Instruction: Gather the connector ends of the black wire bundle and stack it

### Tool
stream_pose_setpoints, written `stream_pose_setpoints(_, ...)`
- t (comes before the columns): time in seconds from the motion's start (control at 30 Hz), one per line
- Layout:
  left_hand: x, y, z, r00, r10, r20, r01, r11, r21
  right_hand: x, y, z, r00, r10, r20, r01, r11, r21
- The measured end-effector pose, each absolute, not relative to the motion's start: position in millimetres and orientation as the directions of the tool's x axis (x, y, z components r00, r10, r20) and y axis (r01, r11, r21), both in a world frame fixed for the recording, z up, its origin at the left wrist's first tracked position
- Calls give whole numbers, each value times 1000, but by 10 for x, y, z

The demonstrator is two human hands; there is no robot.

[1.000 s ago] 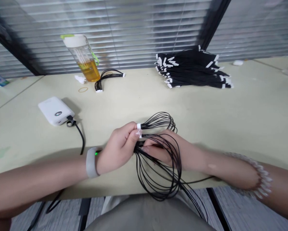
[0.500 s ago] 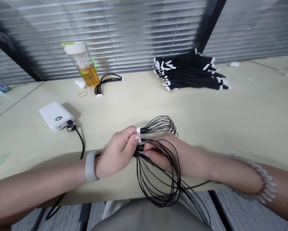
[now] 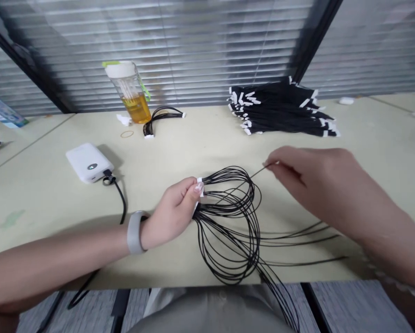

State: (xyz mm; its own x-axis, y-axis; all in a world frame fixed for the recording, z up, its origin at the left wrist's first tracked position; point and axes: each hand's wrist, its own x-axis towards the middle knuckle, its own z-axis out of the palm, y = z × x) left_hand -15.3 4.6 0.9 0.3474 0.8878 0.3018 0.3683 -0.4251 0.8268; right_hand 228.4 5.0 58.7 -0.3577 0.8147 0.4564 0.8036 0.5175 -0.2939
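Observation:
My left hand (image 3: 174,210) is closed on the white connectors (image 3: 199,181) of a looped black wire harness (image 3: 247,208). Its wires fan out to the right in loops, and several loose ends hang over the table's front edge. My right hand (image 3: 307,180) is raised to the right of the loops, thumb and forefinger pinching a single thin black wire (image 3: 261,171) that stretches back toward the bundle. Below that hand, several other wire ends (image 3: 304,240) lie spread to the right.
A pile of black harnesses with white connectors (image 3: 280,108) lies at the back right. Toward the back left are a bottle of amber liquid (image 3: 136,104), a small harness (image 3: 162,114) and a rubber band (image 3: 126,134). A white power bank (image 3: 89,162) with a black cable (image 3: 122,199) sits left.
My right hand has moved away from the connectors, up and to the right, drawing one wire out. My left hand keeps its hold in nearly the same place.

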Motion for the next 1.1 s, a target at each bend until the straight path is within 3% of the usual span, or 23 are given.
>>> stream_pose_setpoints(0.07,-151,44,9,355,884,304,365,-431,825,2261,77,598,-228,775,590,766,516,-382)
stream_pose_setpoints(0.1,-149,42,9,359,882,306,367,-435,822,2237,83,604,-146,754,640,688,542,-482)
stream_pose_setpoints(0.17,-147,37,8,367,876,313,369,-446,816,2179,78,616,39,736,676,365,619,-695)
stream_pose_setpoints(0.23,-145,30,8,372,871,321,366,-455,812,2125,53,618,145,742,655,95,648,-755)
stream_pose_setpoints(0.3,-146,24,10,376,868,325,360,-460,812,2084,18,591,99,791,604,27,605,-796)
stream_pose_setpoints(0.4,-151,22,14,381,866,323,350,-458,817,2041,-23,493,-180,880,440,210,471,-857)
stream_pose_setpoints(0.5,-158,24,16,402,860,315,332,-458,825,2002,-33,381,-401,819,411,478,570,-668)
stream_pose_setpoints(0.57,-159,23,15,414,856,309,323,-455,830,1975,-26,333,-478,760,440,551,650,-524)
stream_pose_setpoints(1.1,-160,20,-11,487,825,287,282,-460,842,1890,-28,289,-522,738,428,575,675,-463)
